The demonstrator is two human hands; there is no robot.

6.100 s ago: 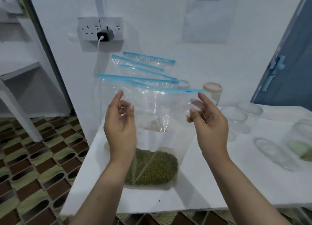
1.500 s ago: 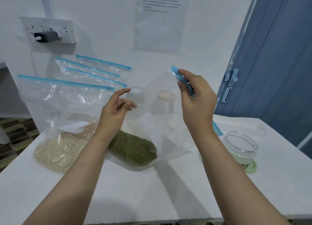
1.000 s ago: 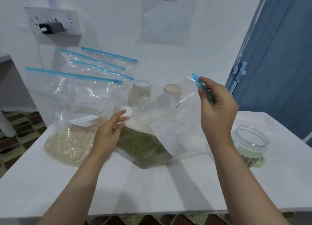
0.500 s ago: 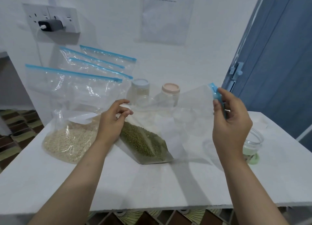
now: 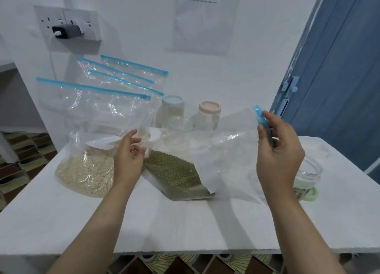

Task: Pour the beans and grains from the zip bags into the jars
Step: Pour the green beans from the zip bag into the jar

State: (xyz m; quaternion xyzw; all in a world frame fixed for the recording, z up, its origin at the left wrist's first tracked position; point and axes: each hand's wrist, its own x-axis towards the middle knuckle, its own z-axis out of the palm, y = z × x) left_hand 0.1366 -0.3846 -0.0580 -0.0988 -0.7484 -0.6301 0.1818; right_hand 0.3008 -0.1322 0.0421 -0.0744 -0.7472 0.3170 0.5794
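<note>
Surface (image 5: 185, 228): a white top is seen nearest the camera, with both forearms stretched out over it.
Right hand (image 5: 277, 156): the blue zip strip (image 5: 262, 119) of the green-bean bag (image 5: 216, 150) is pinched between thumb and curled fingers, and the bag's mouth end is held raised to the right.
Left hand (image 5: 128, 156): the fingers are loosely curled against the clear film at the bag's left edge; whether the film is actually pinched cannot be told.
Green beans (image 5: 174, 173): the beans are gathered in the bag's low corner, which rests on the surface between the two hands.
Open jar (image 5: 306, 177): a lidless clear jar is seen just behind the right wrist, with something pale green low inside it and at its base.
Grain bag (image 5: 88, 150): a bag of pale grain is stood just left of the left hand, its zip closed along the top.
Lidded jars: one with a pale blue lid (image 5: 172, 109) and one with a pink lid (image 5: 209, 113) are stood behind the bean bag.
Further bags (image 5: 123, 76): three more zip bags are leaned near the wall; their contents are hidden.
Progress: nothing is judged poured from the bean bag yet. All its beans, the grain bag and the bags behind are left.
</note>
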